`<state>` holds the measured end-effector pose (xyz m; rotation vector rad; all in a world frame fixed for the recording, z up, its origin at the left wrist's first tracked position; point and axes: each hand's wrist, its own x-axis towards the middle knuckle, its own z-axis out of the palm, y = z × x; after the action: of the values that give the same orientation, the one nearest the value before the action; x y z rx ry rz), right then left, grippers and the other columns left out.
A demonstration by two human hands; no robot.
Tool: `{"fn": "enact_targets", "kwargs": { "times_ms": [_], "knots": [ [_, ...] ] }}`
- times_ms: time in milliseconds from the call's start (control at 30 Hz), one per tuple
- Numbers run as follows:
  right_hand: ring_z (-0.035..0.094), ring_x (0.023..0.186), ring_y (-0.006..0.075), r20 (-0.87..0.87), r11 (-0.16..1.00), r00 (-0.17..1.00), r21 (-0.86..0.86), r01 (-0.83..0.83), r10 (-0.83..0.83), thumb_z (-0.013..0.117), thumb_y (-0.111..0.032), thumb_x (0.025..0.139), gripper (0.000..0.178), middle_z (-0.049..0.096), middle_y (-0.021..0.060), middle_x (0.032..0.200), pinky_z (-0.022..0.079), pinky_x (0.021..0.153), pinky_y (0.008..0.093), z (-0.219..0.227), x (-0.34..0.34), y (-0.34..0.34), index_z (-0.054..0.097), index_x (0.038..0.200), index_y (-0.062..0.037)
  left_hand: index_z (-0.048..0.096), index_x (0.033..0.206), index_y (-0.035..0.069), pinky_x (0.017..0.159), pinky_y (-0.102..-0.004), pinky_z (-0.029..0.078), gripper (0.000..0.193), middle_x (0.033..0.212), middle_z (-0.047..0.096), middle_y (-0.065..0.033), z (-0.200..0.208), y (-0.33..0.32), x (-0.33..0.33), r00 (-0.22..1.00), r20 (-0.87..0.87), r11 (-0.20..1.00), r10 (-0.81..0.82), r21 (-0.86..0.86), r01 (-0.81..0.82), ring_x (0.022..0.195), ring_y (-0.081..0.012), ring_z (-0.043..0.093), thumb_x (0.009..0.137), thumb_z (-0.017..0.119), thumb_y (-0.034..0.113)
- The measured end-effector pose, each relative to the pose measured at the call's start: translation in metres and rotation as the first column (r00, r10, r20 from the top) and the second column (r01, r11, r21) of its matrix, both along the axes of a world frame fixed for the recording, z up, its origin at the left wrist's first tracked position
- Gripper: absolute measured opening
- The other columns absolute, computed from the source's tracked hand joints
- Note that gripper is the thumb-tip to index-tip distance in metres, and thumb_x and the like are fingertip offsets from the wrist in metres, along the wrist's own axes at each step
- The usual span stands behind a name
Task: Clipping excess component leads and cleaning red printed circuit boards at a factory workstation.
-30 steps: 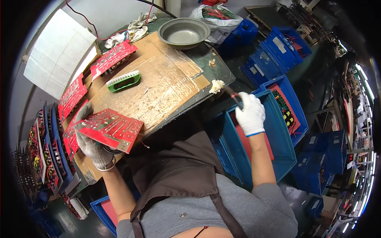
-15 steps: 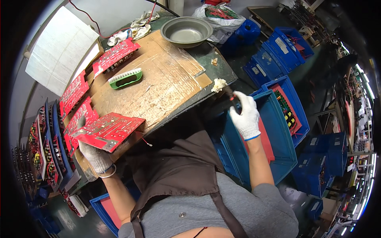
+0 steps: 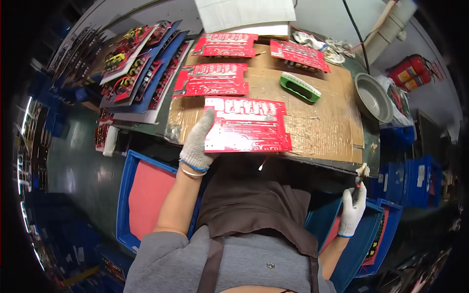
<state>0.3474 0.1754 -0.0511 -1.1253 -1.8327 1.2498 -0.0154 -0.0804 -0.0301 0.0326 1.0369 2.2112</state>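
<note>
My left hand, in a white knit glove, grips a red circuit board by its left edge, thumb on top. The board's soldered side faces up, and a short wire with a white tip hangs below it. At the right, my gloved right hand is closed round a slim dark tool with a red mark; its exact kind is unclear. The tool's far end is at a pale crumpled clump on the table's corner; whether they touch I cannot tell. A green brush with white bristles lies on the cardboard.
More red boards rest on the cardboard, beside a grey metal bowl. Racked boards stand at the left. A blue bin lies below left; a teal bin is below right. Cloth gloves lie at the back.
The view has swung left. The held board now lies flatter toward me and clear of the boards behind it. My right hand still holds the tool near the clump.
</note>
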Motion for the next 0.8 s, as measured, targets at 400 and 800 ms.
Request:
{"fn": "enact_targets", "kwargs": {
  "times_ms": [400, 800],
  "knots": [
    [0.061, 0.11, 0.0344, 0.554, 0.552, 0.8, 0.602, -0.576, 0.231, 0.088, -0.021, 0.074, 0.069, 0.064, 0.0152, 0.116, 0.048, 0.097, 0.0446, 0.088, -0.123, -0.031, 0.066, 0.139, -0.0154, 0.036, 0.164, 0.009, 0.1, -0.0376, 0.058, 0.07, 0.143, 0.06, -0.0099, -0.016, 0.035, 0.021, 0.968, -0.124, 0.976, -0.218, -0.033, 0.215, 0.119, -0.0206, 0.066, 0.106, 0.067, 0.033],
    [0.062, 0.107, 0.0328, 0.617, 0.322, 0.747, 0.675, -0.664, 0.246, 0.087, -0.023, 0.076, 0.063, 0.065, 0.0123, 0.115, 0.046, 0.093, 0.0452, 0.105, -0.211, -0.037, 0.069, 0.137, -0.0185, 0.041, 0.158, 0.005, 0.097, -0.0421, 0.061, 0.065, 0.135, 0.066, -0.0127, -0.017, 0.04, 0.02, 0.949, -0.248, 0.98, -0.195, 0.001, 0.201, 0.117, -0.0238, 0.07, 0.105, 0.067, 0.033]
  ]
}}
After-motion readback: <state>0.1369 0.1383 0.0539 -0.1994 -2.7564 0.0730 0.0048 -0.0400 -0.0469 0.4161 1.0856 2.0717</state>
